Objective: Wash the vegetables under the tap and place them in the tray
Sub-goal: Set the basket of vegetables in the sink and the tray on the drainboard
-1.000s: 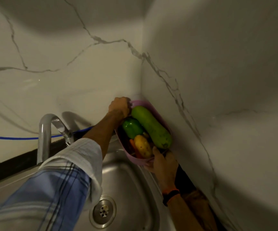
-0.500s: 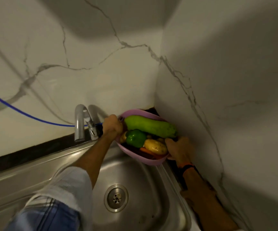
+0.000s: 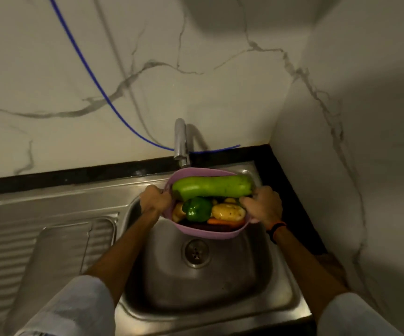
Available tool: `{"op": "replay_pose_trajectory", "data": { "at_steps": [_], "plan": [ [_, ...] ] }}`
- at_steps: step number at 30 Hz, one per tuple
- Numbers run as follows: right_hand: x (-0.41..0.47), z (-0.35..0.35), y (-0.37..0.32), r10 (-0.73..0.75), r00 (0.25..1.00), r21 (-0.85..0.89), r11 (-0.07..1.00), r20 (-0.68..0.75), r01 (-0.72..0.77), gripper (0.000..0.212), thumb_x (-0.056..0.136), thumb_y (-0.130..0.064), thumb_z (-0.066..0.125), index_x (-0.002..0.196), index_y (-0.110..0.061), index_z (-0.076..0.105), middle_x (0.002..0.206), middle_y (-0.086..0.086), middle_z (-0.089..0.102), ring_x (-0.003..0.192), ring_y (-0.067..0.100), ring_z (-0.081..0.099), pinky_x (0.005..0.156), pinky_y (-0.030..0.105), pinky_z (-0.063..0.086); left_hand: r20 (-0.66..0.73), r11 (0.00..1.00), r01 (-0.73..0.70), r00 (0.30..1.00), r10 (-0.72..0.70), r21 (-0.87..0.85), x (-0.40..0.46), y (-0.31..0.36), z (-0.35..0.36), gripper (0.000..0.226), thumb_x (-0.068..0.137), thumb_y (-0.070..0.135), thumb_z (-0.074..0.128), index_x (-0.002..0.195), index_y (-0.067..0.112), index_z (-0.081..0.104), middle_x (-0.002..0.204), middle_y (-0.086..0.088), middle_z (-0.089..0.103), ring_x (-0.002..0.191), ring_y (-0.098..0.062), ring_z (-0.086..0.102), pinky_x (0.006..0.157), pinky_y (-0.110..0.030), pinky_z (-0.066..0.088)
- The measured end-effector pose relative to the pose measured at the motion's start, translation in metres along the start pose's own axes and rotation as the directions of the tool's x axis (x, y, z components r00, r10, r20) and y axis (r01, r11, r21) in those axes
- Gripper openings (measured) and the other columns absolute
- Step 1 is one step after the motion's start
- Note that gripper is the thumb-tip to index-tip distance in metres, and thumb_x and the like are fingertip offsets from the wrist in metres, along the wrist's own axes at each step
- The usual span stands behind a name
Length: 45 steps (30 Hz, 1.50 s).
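Both hands gripped the basket: the left hand (image 3: pixel 154 199) curled over its left rim, the right hand (image 3: pixel 264 205) clamped on its right rim, an orange-and-black band on that wrist. A second earlier the basket (image 3: pixel 206 233) had been in the corner by the side wall; half a second earlier it was on its way out; now it hung over the sink (image 3: pixel 215 284), its far rim just below the tap (image 3: pixel 180 141). That shift probably meant the washing was about to start, though no water showed at the spout and nothing looked wet yet. No separate tray could be made out, unless the basket was meant to serve as one. The basket was a soft-looking pink plastic tub with a rounded rim, and the vegetables were heaped inside it. A long, pale green gourd (image 3: pixel 212 187) lay across the top from rim to rim, smooth and cylindrical with one blunt cut end. Beneath it sat a glossy, lobed green pepper (image 3: pixel 197 209), a lumpy, matt yellow potato (image 3: pixel 227 212) touching it, a slim orange carrot (image 3: pixel 225 222) near the front, and something dark purple under that, too hidden to name. The sink was brushed steel with a round perforated drain (image 3: pixel 196 253) and a ribbed drainboard (image 3: pixel 43 241) on its left, set in a black bench (image 3: pixel 74 174). Marble-veined white walls (image 3: pixel 220 88) met in a corner, and a thin blue hose (image 3: pixel 94 81) ran down behind the tap.
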State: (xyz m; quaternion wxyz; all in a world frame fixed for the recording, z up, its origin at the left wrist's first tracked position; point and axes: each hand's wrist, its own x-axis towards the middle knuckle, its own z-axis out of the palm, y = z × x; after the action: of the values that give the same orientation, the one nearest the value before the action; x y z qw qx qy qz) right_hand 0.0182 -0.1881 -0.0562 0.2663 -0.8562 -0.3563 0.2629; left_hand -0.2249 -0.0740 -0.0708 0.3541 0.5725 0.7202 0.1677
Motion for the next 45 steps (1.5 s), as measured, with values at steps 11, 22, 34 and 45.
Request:
{"op": "replay_pose_trajectory", "data": {
  "at_steps": [11, 22, 34, 45],
  "plan": [
    [0.029, 0.076, 0.014, -0.009, 0.979, -0.131, 0.991, 0.204, 0.037, 0.041, 0.055, -0.049, 0.060, 0.084, -0.024, 0.074, 0.074, 0.003, 0.072, 0.069, 0.028, 0.070, 0.064, 0.038, 0.061, -0.003, 0.971, 0.220, 0.975, -0.221, -0.089, 0.005, -0.094, 0.020, 0.036, 0.087, 0.035, 0.069, 0.073, 0.003, 0.076, 0.075, -0.022, 0.072, 0.080, -0.035, 0.073, 0.075, -0.047, 0.060],
    [0.064, 0.117, 0.028, 0.012, 0.969, -0.163, 0.986, 0.246, 0.029, 0.031, 0.065, -0.037, 0.070, 0.092, -0.022, 0.075, 0.085, 0.008, 0.073, 0.089, 0.032, 0.068, 0.078, 0.040, 0.057, 0.032, 0.922, 0.362, 0.932, -0.361, -0.137, 0.024, -0.106, 0.047, 0.026, 0.090, 0.020, 0.066, 0.103, 0.001, 0.077, 0.103, -0.025, 0.071, 0.107, -0.038, 0.065, 0.092, -0.037, 0.050],
    [0.071, 0.133, 0.030, 0.026, 0.971, -0.146, 0.989, 0.239, 0.009, 0.016, 0.070, -0.030, 0.069, 0.085, -0.025, 0.072, 0.087, 0.008, 0.071, 0.089, 0.033, 0.065, 0.076, 0.037, 0.055, 0.064, 0.910, 0.375, 0.927, -0.370, -0.178, 0.030, -0.116, 0.055, 0.016, 0.091, 0.016, 0.065, 0.093, 0.004, 0.075, 0.086, -0.015, 0.067, 0.103, -0.035, 0.065, 0.082, -0.032, 0.046],
    [0.035, 0.115, 0.033, -0.003, 0.955, -0.085, 0.996, 0.296, 0.029, 0.047, 0.075, -0.035, 0.076, 0.117, -0.019, 0.062, 0.109, 0.011, 0.069, 0.106, 0.035, 0.062, 0.089, 0.037, 0.051, 0.221, 0.930, 0.346, 0.923, -0.314, -0.127, 0.036, -0.151, 0.060, 0.061, 0.055, 0.048, 0.071, 0.106, 0.013, 0.072, 0.105, -0.015, 0.073, 0.098, -0.031, 0.069, 0.082, -0.034, 0.057]
  ]
}}
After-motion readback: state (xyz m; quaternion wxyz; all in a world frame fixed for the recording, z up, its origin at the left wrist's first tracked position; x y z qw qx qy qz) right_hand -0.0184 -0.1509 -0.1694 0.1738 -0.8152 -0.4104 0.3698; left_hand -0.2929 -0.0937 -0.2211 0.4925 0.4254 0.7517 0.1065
